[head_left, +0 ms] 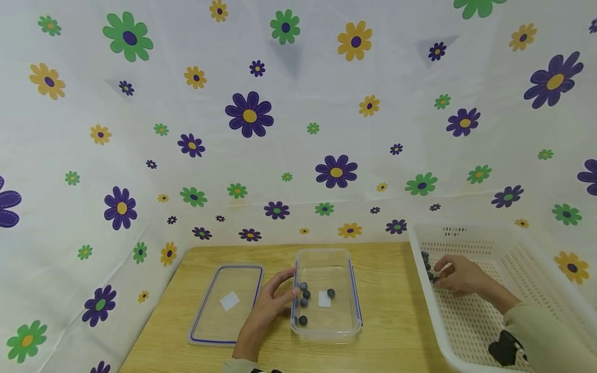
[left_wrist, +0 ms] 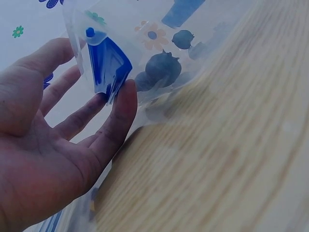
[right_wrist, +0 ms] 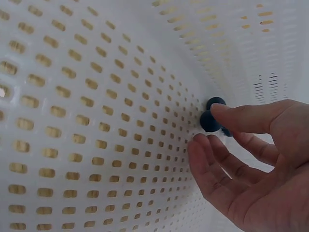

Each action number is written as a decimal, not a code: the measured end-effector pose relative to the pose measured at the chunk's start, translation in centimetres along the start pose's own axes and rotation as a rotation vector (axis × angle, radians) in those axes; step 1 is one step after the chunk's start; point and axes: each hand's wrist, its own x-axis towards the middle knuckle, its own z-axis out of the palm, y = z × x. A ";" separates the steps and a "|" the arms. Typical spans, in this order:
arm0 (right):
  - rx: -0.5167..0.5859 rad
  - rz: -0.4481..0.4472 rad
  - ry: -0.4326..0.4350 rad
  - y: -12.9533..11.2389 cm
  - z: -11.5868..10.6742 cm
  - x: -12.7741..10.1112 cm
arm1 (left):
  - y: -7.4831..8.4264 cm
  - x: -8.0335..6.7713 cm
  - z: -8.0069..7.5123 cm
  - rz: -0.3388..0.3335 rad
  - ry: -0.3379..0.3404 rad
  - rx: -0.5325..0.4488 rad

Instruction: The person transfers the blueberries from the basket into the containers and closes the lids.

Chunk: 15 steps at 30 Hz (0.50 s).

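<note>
Tabletop [head_left: 392, 290] carries white basket [head_left: 550, 280] at right, where right hand [head_left: 459, 277] reaches with loosely spread fingers touching dark berries [right_wrist: 211, 118] by its wall, clear container [head_left: 326, 331] mid-table holding 5 berries, steadied by left hand [head_left: 268, 305] with straight fingers, flat lid [head_left: 228, 303] just left.

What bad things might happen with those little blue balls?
The blueberries sit against the basket wall; the right hand might nudge them so they roll off. The left hand only touches the clear container with straight fingers, so it might slide, perhaps onto the lid lying beside it.
</note>
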 end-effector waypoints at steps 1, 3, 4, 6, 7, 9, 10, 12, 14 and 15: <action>-0.008 -0.002 0.005 0.0 0.1 0.0 | 0.0 0.0 0.0 -0.002 0.002 0.002; -0.015 -0.003 0.016 0.2 0.2 0.2 | 0.1 -0.1 0.0 -0.001 0.006 0.007; -0.017 -0.005 0.021 0.3 0.3 0.3 | 0.1 -0.1 0.0 0.001 0.006 0.010; -0.022 -0.007 0.029 0.4 0.3 0.3 | 0.1 0.0 0.0 0.004 0.003 0.005; -0.027 -0.003 0.031 0.5 0.4 0.3 | 0.1 0.0 0.0 0.005 0.002 0.001; -0.034 0.005 0.033 0.5 0.3 0.3 | 0.0 0.0 0.0 0.008 -0.001 -0.009; -0.033 0.005 0.035 0.5 0.2 0.3 | 0.0 0.0 0.1 0.008 -0.001 -0.013; -0.021 -0.001 0.040 0.3 0.0 0.1 | 0.0 0.1 0.1 0.008 -0.002 -0.021; -0.006 -0.013 0.051 0.2 -0.4 -0.1 | -0.1 0.1 0.1 0.009 -0.001 -0.021; -0.002 -0.022 0.059 0.1 -0.6 -0.2 | -0.1 0.1 0.1 0.010 0.000 -0.022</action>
